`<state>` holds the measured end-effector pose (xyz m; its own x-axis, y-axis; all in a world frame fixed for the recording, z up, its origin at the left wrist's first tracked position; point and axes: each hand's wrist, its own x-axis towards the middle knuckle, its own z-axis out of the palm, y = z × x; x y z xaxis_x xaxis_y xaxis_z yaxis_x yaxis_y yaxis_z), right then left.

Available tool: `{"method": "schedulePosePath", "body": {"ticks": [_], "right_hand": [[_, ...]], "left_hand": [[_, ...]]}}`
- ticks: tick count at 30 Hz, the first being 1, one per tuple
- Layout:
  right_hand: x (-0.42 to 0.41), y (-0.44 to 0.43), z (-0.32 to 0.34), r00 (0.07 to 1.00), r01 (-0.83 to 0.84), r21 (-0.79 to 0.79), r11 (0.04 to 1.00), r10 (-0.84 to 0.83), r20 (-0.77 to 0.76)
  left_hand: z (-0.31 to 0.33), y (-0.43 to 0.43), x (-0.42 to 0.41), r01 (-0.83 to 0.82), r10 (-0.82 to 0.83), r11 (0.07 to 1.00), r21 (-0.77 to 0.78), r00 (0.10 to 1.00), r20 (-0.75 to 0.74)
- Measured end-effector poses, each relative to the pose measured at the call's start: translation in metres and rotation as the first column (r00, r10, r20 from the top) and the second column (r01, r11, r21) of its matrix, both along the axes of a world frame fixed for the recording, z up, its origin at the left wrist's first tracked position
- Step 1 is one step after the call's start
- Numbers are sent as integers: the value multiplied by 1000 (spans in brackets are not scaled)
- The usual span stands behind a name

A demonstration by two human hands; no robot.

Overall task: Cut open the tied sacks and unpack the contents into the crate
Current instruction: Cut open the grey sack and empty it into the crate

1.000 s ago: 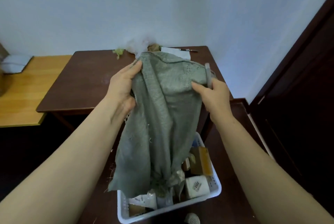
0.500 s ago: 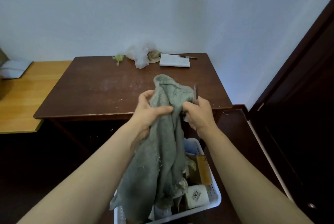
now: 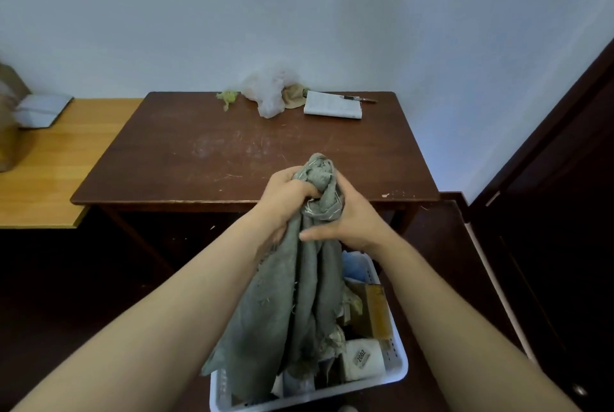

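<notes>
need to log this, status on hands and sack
Left hand and right hand grip the sack, bunched at its top. Sack hangs over the filled crate. Nothing blocking.

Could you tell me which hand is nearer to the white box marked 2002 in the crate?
Right. The right hand grips the sack above the box; the left hand grips it farther left, across the hanging cloth.

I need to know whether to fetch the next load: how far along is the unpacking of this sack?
Done, by the look of it: the grey sack hangs limp, and boxes lie in the white crate. In hand: the left hand and right hand grip the sack's bunched top above the crate. Left: putting the sack aside. No other tied sack is in view, so I cannot tell whether more remain.
</notes>
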<state>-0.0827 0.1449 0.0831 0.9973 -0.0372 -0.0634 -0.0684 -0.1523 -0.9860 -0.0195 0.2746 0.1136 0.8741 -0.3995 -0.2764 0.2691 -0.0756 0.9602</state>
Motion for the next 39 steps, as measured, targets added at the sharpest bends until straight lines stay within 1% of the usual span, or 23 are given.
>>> {"method": "schedulePosePath", "body": {"ticks": [1, 3, 4, 5, 6, 7, 9, 12, 14, 15, 17, 18, 20, 22, 24, 27, 30, 31, 34, 35, 37, 38, 39], "right_hand": [[4, 8, -5, 995, 103, -10, 995, -103, 11], [7, 11, -7, 942, 336, 8, 942, -336, 16], [8, 7, -8, 910, 414, 13, 910, -414, 0], [9, 2, -8, 883, 469, 32, 882, -469, -29], [10, -3, -6, 858, 513, 69, 856, -509, -62], [10, -6, -3, 841, 541, 124, 832, -532, -96], [10, -7, 1, 843, 537, 229, 812, -522, -126], [9, -11, 4, 867, 496, 325, 805, -479, -137], [7, -19, 2, 843, 538, 304, 786, -512, -167], [5, -23, 1, 821, 571, 269, 775, -541, -184], [3, -28, 1, 796, 604, 187, 775, -577, -182], [2, -28, 4, 798, 602, 174, 780, -578, -169], [5, -26, 14, 817, 574, 244, 782, -568, -103], [9, -24, 25, 839, 512, 345, 787, -545, -3], [13, -23, 32, 848, 481, 371, 794, -529, 34], [9, -23, 31, 848, 519, 273, 810, -529, -45], [9, -30, 26, 815, 533, 330, 779, -578, 49], [9, -30, 25, 813, 536, 308, 786, -579, 61], [1, -25, 18, 841, 537, 141, 832, -541, -9], [1, -26, 18, 839, 536, 144, 832, -544, 14], [4, -31, 26, 807, 534, 247, 808, -575, 135], [7, -32, 30, 791, 533, 263, 804, -584, 184], [9, -32, 32, 796, 527, 235, 817, -571, 200]], "left_hand": [[2, -1, 0, -8, 7, 999, -40, 1000, -28], [1, 6, 3, -15, 3, 990, -143, 996, -86], [-3, 14, 5, 6, -14, 991, -133, 998, -60], [-9, 23, 6, 50, -49, 998, -41, 999, 13], [-18, 31, 5, 103, -112, 989, 104, 990, 81], [-28, 37, 1, 152, -185, 956, 251, 976, 112], [-54, 43, -13, 227, -277, 873, 431, 959, 56], [-96, 49, -28, 223, -273, 736, 639, 962, -22], [-112, 58, -28, 145, -207, 655, 742, 978, -9], [-114, 62, -23, 75, -142, 646, 760, 990, 23], [-106, 68, -10, -77, -25, 660, 747, 992, 125], [-96, 69, -2, -151, 25, 681, 717, 983, 183], [-72, 66, 10, -287, 122, 744, 604, 946, 300], [-51, 62, 14, -376, 207, 805, 458, 903, 377], [-40, 58, 14, -435, 273, 823, 364, 866, 419], [-33, 57, 12, -472, 316, 818, 329, 847, 428], [-20, 51, 11, -477, 364, 863, 167, 815, 450], [-17, 48, 10, -465, 358, 874, 139, 812, 461], [-15, 49, 7, -425, 318, 886, 188, 849, 422], [-12, 51, 9, -425, 323, 886, 184, 852, 413], [1, 51, 11, -437, 358, 895, 90, 824, 439], [8, 50, 13, -435, 372, 900, 41, 811, 451], [12, 48, 15, -428, 373, 904, 23, 812, 449]]}}
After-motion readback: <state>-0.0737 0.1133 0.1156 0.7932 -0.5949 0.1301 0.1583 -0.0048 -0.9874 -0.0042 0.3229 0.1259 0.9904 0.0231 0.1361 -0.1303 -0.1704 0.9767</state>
